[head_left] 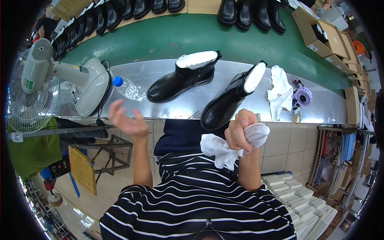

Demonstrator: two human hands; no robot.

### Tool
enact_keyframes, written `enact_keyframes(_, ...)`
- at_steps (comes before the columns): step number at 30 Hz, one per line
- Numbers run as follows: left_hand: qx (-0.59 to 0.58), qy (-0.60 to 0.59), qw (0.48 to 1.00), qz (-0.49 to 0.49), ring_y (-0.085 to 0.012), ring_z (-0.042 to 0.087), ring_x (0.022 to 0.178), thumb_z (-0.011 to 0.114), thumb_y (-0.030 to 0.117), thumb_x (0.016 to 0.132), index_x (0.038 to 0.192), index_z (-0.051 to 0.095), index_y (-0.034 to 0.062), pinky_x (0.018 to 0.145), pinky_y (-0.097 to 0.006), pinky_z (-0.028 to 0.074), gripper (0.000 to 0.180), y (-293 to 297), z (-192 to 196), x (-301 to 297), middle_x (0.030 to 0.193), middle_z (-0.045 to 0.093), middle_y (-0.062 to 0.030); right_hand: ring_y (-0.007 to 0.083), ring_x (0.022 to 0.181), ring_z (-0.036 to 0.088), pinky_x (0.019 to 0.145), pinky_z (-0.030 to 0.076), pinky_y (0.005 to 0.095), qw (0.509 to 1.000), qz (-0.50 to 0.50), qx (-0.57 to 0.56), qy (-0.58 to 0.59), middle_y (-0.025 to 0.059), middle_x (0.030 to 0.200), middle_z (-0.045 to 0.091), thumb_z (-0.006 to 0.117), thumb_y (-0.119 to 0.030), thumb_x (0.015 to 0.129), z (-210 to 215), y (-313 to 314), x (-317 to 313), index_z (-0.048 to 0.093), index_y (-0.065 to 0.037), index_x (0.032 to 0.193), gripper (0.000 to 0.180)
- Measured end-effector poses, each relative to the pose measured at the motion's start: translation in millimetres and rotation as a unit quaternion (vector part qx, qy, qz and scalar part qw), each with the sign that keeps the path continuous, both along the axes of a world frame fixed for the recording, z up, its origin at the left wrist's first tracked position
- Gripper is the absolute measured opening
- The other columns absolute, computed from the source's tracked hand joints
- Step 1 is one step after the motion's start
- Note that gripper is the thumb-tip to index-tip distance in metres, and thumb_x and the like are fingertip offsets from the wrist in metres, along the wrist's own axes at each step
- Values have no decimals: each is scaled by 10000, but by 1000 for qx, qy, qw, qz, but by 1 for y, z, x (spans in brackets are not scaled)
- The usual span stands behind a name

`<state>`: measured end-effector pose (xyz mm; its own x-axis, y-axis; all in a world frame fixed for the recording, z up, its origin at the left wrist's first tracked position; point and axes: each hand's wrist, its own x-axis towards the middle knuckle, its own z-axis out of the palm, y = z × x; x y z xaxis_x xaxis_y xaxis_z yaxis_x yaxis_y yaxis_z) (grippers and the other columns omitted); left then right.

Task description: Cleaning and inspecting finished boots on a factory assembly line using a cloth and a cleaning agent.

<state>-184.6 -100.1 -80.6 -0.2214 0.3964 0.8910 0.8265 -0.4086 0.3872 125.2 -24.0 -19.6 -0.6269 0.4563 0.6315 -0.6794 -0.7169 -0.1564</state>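
Two black ankle boots with white lining stand on the metal bench top (168,110) in front of me. The left boot (172,86) is set further back; the right boot (224,102) reaches with its toe over the near edge. My right hand (239,132) is closed around a white cloth (256,134), part of which hangs down to its left. That hand is just below the right boot's toe, apart from it or touching, I cannot tell. Raised near the bench edge, my left hand (128,120) is empty, fingers spread and a little blurred.
A clear bottle with a blue cap (127,88) lies left of the boots, beside a grey fan (86,88). Right of them are another white cloth (280,92) and a small purple fan (303,97). Rows of black boots (228,12) line the green table (160,38); cardboard boxes (316,36) stand far right.
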Motion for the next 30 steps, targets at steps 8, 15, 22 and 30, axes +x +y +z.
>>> enact_keyframes(8, -326, -85, 935, -110, -369, 555, 1161, 912, 304, 579, 1305, 473, 9, 978, -424, 448, 898, 93, 40, 75, 1247, 563, -221, 82, 306, 429, 313, 293, 199, 992, -68, 18, -106, 137, 531, 562, 510, -142, 1004, 12, -14, 0, 455, 135, 1157, 321)
enact_keyframes(15, -202, -29, 961, -188, -312, 652, 999, 843, 138, 629, 1081, 640, 45, 868, -396, 519, 504, 82, 29, 81, 1042, 687, -130, 70, 276, 396, 284, 269, 182, 913, -193, 46, -356, 160, 533, 557, 531, -449, 984, 13, -26, 72, 479, 124, 1056, 580)
enact_keyframes(22, -36, 268, 921, -282, -282, 670, 1052, 717, 155, 776, 1053, 664, 226, 952, -473, 503, 291, 33, 142, 94, 1076, 707, 2, 57, 426, 515, 402, 369, 162, 811, -4, 97, -577, 189, 853, 657, 645, -438, 841, 63, -23, 84, 448, 100, 1289, 727)
enact_keyframes(30, 36, 371, 875, -311, -226, 677, 1032, 732, 199, 745, 1007, 677, 300, 1007, -451, 472, 286, 31, 171, 84, 1025, 702, 80, 157, 800, 683, 763, 518, 277, 783, 56, 198, -587, 94, 1003, 674, 658, -308, 835, 114, -20, 62, 585, 51, 1132, 472)
